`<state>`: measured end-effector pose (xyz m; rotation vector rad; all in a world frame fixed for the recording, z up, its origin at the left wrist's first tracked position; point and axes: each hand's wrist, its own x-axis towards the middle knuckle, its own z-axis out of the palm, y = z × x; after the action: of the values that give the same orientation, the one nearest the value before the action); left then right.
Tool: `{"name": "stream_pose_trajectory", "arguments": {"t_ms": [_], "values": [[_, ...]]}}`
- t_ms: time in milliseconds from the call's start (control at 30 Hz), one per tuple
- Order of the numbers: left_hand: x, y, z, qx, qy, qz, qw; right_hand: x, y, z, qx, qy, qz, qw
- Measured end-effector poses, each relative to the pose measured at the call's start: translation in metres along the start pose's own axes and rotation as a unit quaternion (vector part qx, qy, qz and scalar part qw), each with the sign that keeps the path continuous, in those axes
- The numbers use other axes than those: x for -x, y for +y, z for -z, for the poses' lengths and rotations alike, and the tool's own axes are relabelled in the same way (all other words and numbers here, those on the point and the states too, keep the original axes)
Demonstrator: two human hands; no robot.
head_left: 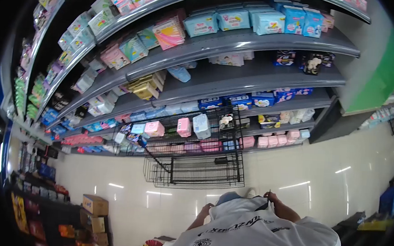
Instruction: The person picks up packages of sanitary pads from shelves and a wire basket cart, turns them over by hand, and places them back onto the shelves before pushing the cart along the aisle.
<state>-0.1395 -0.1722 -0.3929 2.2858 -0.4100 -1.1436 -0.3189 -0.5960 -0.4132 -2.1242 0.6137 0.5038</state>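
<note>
My left hand (207,208) is at the left side of the white shirt (240,220), low in the view; its fingers are too small and partly hidden to read. On the other side of the shirt, my right hand (272,197) has its fingers closed around a small, thin dark thing that I cannot make out. Ahead of both hands, touching neither, stands a black wire cart (194,170). Several packs lie in its upper basket, among them a pink pack (184,127), a pale blue and white pack (201,126) and a black pack with white flowers (226,120).
Long curved grey shelves (242,47) of packaged goods run behind the cart, with light blue packs (268,22) high up. Cardboard boxes (95,205) are stacked at the lower left. A white and green panel (371,75) stands at the right. The tiled floor (293,165) is glossy.
</note>
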Motion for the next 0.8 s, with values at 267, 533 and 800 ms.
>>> {"name": "stream_pose_trajectory", "arguments": {"t_ms": [267, 533, 800], "values": [[0.030, 0.004, -0.013, 0.011, 0.020, 0.030, 0.999, 0.001, 0.026, 0.009, 0.118, -0.068, -0.023, 0.990], [0.050, -0.025, 0.011, 0.032, 0.022, 0.052, 0.998, 0.014, 0.005, 0.019, 0.124, -0.085, -0.122, 0.981], [0.056, -0.072, 0.029, 0.042, 0.019, 0.022, 0.999, -0.023, -0.019, -0.046, 0.138, -0.011, -0.029, 0.990]]}}
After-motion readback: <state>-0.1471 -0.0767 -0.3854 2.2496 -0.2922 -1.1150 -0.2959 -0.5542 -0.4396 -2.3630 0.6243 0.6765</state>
